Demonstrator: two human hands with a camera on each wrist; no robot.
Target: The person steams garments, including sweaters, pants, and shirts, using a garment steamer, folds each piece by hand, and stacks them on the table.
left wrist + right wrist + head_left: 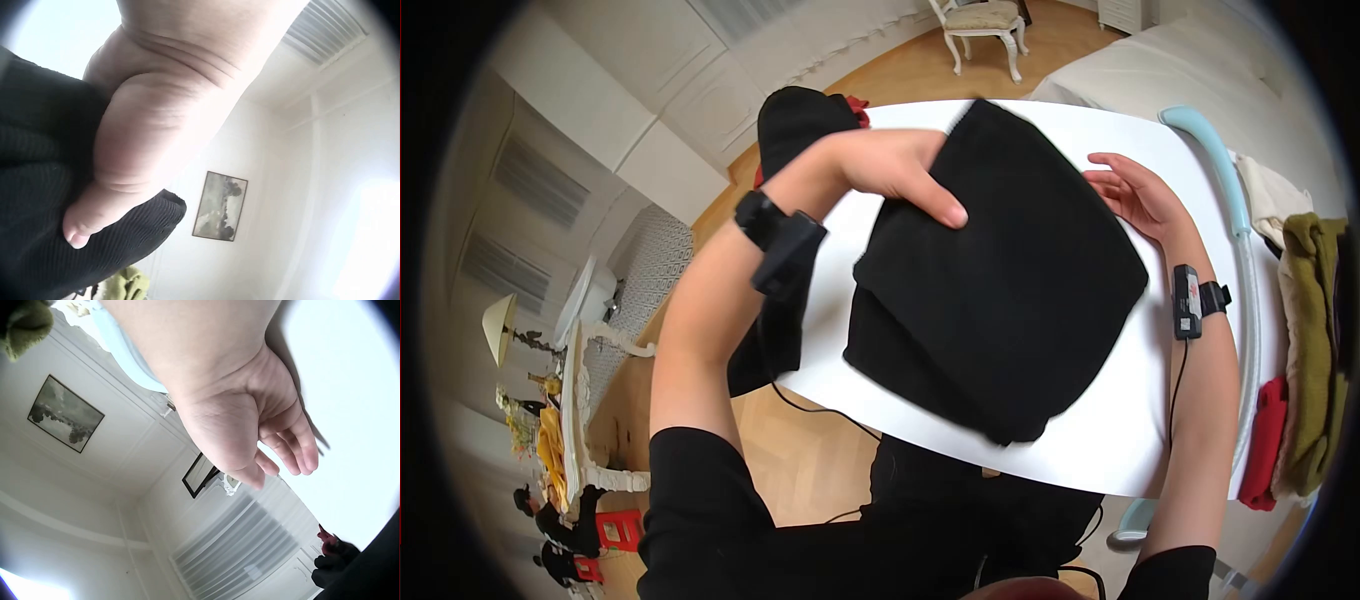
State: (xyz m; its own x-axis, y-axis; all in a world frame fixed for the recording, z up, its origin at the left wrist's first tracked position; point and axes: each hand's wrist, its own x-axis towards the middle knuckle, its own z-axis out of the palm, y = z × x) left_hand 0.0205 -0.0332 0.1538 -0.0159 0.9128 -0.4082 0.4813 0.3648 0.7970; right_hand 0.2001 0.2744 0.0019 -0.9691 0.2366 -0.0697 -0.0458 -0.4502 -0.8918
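A folded black garment (1010, 270) of ribbed knit is held up over the white board (830, 335). My left hand (895, 170) grips its upper left side, thumb on the near face and the other fingers hidden behind the cloth. In the left wrist view the thumb (94, 219) presses the ribbed black fabric (131, 231). Just beyond the garment's right edge is my right hand (1140, 195), its fingers loosely bent over the board. The right wrist view shows nothing in the right palm (269, 406).
More black clothing (800, 125) with a bit of red lies at the board's left end. Along the right edge runs a pale blue rail (1210, 150), with olive (1310, 340) and red (1265, 440) clothes beside it. A white chair (983, 20) stands at the back.
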